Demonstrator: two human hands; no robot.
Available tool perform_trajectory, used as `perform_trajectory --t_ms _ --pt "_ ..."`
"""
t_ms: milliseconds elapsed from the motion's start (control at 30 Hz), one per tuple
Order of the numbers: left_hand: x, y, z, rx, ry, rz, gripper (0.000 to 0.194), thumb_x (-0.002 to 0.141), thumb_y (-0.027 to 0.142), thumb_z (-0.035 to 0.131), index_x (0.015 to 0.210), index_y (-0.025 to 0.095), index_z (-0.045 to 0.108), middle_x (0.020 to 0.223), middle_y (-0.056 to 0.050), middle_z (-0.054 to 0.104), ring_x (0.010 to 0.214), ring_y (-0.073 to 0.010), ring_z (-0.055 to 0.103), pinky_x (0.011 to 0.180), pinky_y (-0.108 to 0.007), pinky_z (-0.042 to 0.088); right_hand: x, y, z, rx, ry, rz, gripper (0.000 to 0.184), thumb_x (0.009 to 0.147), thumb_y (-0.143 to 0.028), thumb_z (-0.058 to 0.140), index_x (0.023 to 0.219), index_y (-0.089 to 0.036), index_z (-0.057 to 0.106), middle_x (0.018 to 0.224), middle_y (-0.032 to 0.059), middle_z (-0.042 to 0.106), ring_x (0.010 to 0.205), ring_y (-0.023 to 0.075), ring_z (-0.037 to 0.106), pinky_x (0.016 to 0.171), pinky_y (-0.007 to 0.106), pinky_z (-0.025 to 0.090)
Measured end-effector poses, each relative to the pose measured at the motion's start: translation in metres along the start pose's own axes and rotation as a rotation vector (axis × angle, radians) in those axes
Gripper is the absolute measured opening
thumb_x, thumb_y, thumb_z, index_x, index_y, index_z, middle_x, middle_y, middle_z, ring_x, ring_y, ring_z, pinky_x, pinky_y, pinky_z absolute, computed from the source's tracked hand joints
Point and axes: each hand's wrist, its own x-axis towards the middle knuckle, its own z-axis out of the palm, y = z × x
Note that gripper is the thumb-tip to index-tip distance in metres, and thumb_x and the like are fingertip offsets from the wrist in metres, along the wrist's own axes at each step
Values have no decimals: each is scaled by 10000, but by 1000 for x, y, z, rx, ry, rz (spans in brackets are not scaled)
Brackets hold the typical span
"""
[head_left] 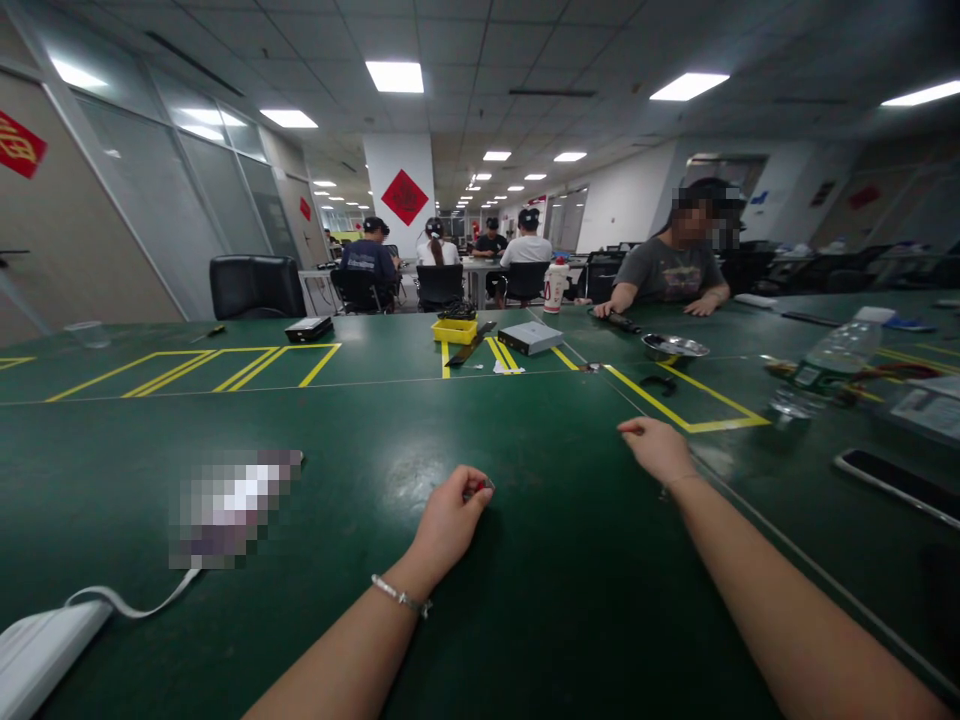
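Note:
My left hand is closed around a small red object with a shiny edge, held just over the green table. Most of that object is hidden by my fingers, so its kind is unclear. My right hand reaches forward at the right, fingers curled together near a seam in the tabletop. Whatever it pinches, if anything, cannot be made out. Beyond it lie a dark curved piece and a round metal bowl.
A clear bottle and a phone are at the right. A blurred device with a white cable lies left. Farther back are a yellow tray, a grey box and a white cup. A person sits opposite.

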Motion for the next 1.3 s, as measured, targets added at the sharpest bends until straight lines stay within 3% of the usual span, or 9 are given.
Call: perform_trajectory --t_ms 167,267,367,500,600,833,1100,1300 --pt "2 -6 3 10 8 -7 120 683 185 555 799 209 541 754 30 589 702 -126 548 651 -244 405 -41 -79 13 499 -440 -173 163 646 -212 565 776 -155 644 699 22 640 626 123 562 630 253 437" --pt "3 -9 5 13 20 11 144 649 130 557 766 205 518 726 42 564 665 -114 529 621 -230 395 -68 -111 19 739 -624 -193 124 602 -178 606 715 -134 628 621 -4 608 555 92 531 587 234 426" --pt "3 -9 5 17 37 35 153 633 104 548 737 202 493 705 49 542 653 -108 513 602 -218 383 -85 -126 25 924 -722 -110 107 582 -164 631 682 -126 629 585 -14 590 538 75 515 579 225 419" --pt "2 -6 4 11 39 21 120 654 153 562 747 200 502 689 46 540 646 -113 508 590 -219 377 -93 -128 34 1101 -862 87 154 578 -139 646 731 -120 655 685 21 633 624 82 559 676 240 443" --pt "2 -3 4 -1 26 4 65 722 225 519 780 199 537 679 36 556 640 -119 513 588 -228 378 -91 -125 36 1136 -892 135 164 568 -116 666 732 -111 667 701 39 642 644 88 573 702 245 451" --pt "2 -3 2 -92 -2 -1 154 803 279 421 827 199 550 723 19 628 686 -130 563 642 -249 405 -88 -120 37 1260 -909 140 156 558 -100 700 711 -100 667 708 49 651 614 81 583 637 213 470" --pt "1 0 2 -24 40 1 111 731 229 505 810 207 581 736 20 610 686 -133 547 636 -248 401 -87 -118 39 1211 -965 204 166 612 -78 658 777 -89 658 807 81 660 742 132 632 781 254 478" --pt "3 -5 4 9 54 -17 108 664 175 556 768 205 555 739 25 592 663 -129 543 619 -247 396 -86 -116 41 1220 -953 157 168 590 -113 678 751 -109 634 761 46 639 699 127 627 763 273 473"
